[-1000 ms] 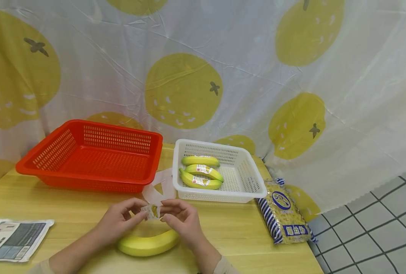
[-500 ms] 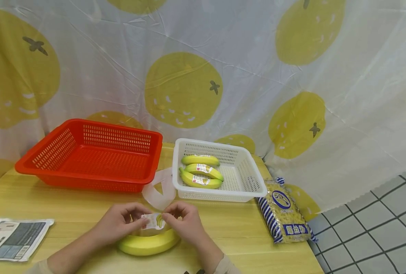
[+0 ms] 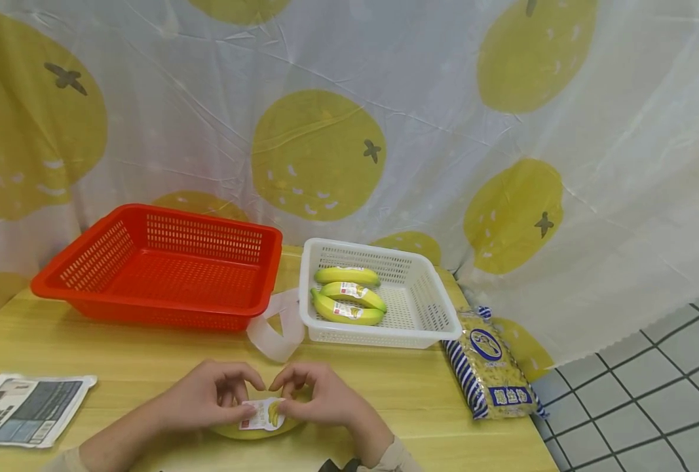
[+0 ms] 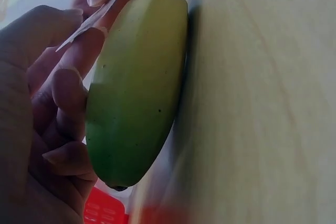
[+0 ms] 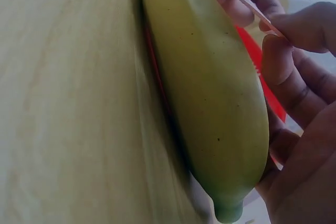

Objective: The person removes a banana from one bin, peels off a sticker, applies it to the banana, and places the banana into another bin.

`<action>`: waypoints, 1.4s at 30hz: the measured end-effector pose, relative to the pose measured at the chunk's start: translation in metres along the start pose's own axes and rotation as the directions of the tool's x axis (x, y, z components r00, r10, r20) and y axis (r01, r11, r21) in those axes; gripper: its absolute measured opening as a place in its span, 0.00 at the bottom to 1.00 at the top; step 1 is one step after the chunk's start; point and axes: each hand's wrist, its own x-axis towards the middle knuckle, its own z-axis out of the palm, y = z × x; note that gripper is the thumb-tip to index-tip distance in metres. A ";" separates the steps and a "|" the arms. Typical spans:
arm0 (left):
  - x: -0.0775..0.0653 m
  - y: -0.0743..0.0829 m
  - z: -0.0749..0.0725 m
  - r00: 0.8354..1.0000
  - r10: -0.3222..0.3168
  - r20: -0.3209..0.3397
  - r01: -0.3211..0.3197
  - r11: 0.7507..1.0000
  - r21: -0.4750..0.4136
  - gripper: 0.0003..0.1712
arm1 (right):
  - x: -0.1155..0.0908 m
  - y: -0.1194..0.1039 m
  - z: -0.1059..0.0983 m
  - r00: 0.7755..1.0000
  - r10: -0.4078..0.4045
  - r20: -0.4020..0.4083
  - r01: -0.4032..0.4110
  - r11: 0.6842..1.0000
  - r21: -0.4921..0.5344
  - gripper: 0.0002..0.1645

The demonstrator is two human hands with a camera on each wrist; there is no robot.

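A loose banana [image 3: 253,434] lies on the table in front of me, mostly behind the sticker and hands in the head view. Just over it is a white sticker label [image 3: 261,415] with a banana picture. My left hand [image 3: 202,398] pinches the label's left end between thumb and finger. Its right end is pinched by my right hand [image 3: 328,403]. Seen edge-on in the left wrist view, the sticker [image 4: 94,17] stands a little off the banana [image 4: 139,85]. In the right wrist view the banana [image 5: 210,87] rests on the table beside my curled fingers.
A white basket [image 3: 378,337] at the back holds three labelled bananas [image 3: 349,294]. Left of it is a red basket [image 3: 160,313]. A curled backing strip [image 3: 275,344] lies between them. A noodle bag [image 3: 491,367] lies right, a flat packet [image 3: 27,410] left.
Both hands have lowered the sticker from above and behind the banana to just over it. The right fingers, looser a second ago, now pinch its right end.
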 end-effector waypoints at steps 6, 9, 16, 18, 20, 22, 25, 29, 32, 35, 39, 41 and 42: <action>-0.001 0.001 0.001 0.999 0.045 0.016 -0.046 0.996 0.070 0.19 | 0.000 0.000 0.002 0.998 -0.024 0.054 0.022 0.999 0.038 0.17; -0.001 0.000 0.003 0.996 0.086 0.021 -0.088 0.990 0.111 0.22 | -0.001 0.000 0.002 0.997 -0.027 0.072 0.023 0.998 0.053 0.19; -0.002 0.001 0.005 0.986 0.162 0.036 -0.166 0.966 0.198 0.25 | -0.001 0.001 0.002 0.991 -0.078 0.113 0.079 0.997 -0.005 0.24; -0.001 0.003 0.005 0.983 0.181 0.042 -0.186 0.950 0.252 0.24 | -0.001 0.000 0.002 0.991 -0.079 0.112 0.086 0.994 -0.064 0.25; 0.000 0.005 0.005 0.977 0.206 0.047 -0.210 0.925 0.316 0.25 | -0.001 -0.002 0.002 0.991 -0.079 0.104 0.095 0.984 -0.151 0.26; 0.001 0.008 0.005 0.969 0.240 0.052 -0.241 0.888 0.391 0.26 | -0.001 -0.003 0.003 0.991 -0.090 0.094 0.111 0.963 -0.247 0.27; 0.003 0.012 0.007 0.961 0.269 0.062 -0.263 0.828 0.495 0.28 | 0.000 -0.003 0.004 0.991 -0.108 0.078 0.129 0.930 -0.345 0.29; 0.004 0.014 0.008 0.962 0.271 0.043 -0.239 0.752 0.615 0.29 | 0.001 -0.003 0.006 0.992 -0.121 0.041 0.127 0.915 -0.382 0.29; 0.004 0.013 0.008 0.968 0.250 -0.005 -0.185 0.732 0.655 0.28 | 0.003 -0.001 0.007 0.992 -0.123 -0.004 0.112 0.914 -0.391 0.31; 0.003 0.012 0.008 0.974 0.216 -0.069 -0.115 0.734 0.669 0.27 | 0.004 0.000 0.008 0.989 -0.137 -0.047 0.107 0.911 -0.399 0.32; 0.004 0.009 0.012 0.975 0.175 -0.139 -0.038 0.743 0.668 0.27 | 0.004 0.003 0.009 0.983 -0.162 -0.091 0.107 0.893 -0.438 0.34; 0.005 0.007 0.015 0.974 0.147 -0.170 0.004 0.748 0.664 0.26 | 0.005 0.004 0.010 0.979 -0.171 -0.109 0.103 0.884 -0.456 0.35; 0.005 0.006 0.016 0.973 0.137 -0.184 0.021 0.746 0.665 0.26 | 0.005 0.004 0.010 0.977 -0.178 -0.117 0.104 0.877 -0.468 0.35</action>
